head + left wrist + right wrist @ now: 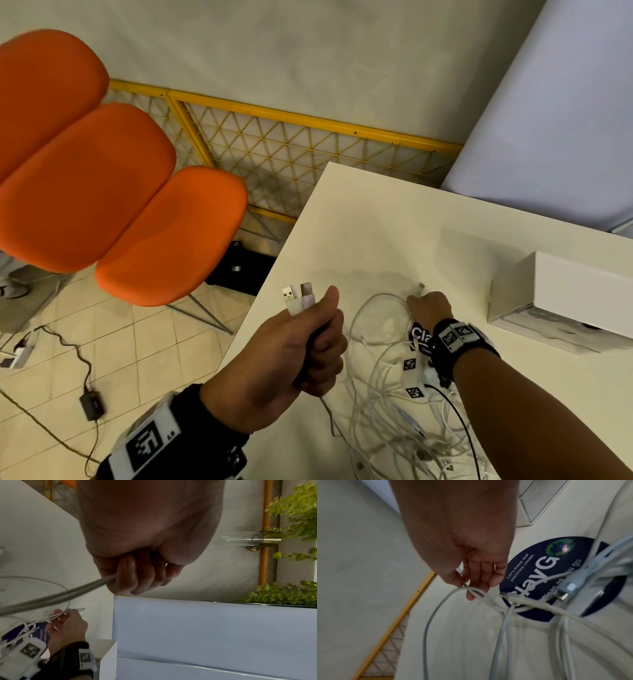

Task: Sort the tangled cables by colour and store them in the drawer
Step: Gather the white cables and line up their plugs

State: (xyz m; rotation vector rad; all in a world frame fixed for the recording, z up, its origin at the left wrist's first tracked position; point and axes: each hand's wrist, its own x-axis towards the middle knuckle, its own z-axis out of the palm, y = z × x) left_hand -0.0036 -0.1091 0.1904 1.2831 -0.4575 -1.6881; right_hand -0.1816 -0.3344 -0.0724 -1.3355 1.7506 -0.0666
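Observation:
My left hand [318, 346] is raised over the white table's [376, 233] left edge. It grips a bundle of cables in a fist, with two white USB plugs [297, 298] sticking up above the thumb. In the left wrist view that fist [135, 577] clamps a greyish cable [56, 596]. My right hand [416, 298] rests on the table and pinches a thin white cable near its plug [421, 286]; its fingers [471, 586] lie on a loop. A tangle of white cables [387, 411] with one black cable [460, 425] sprawls below. The white drawer box [565, 291] stands to the right.
A round dark blue sticker [539, 563] lies under the cables. Orange chairs [102, 192] and a yellow mesh fence [291, 147] stand left of the table. A black adapter with its cord [91, 406] lies on the tiled floor. A pale blue panel [565, 120] rises behind.

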